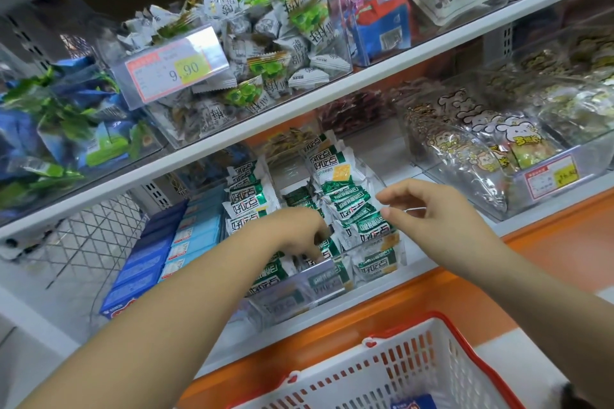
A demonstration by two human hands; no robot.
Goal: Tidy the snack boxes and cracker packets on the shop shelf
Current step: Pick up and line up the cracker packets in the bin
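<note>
Green-and-white cracker packets stand in rows inside a clear plastic bin on the lower shelf. My left hand reaches down into the bin, its fingers curled among the packets near the front; whether it grips one is hidden. My right hand hovers just right of the packet row, fingers loosely bent and holding nothing. Blue snack boxes lie stacked in two rows to the left of the bin.
A red-and-white shopping basket sits below at the front, a blue box in it. Clear bins of wrapped snacks fill the shelf above, with price tags. A bin of cartoon-printed packs stands to the right. Orange shelf edge runs across.
</note>
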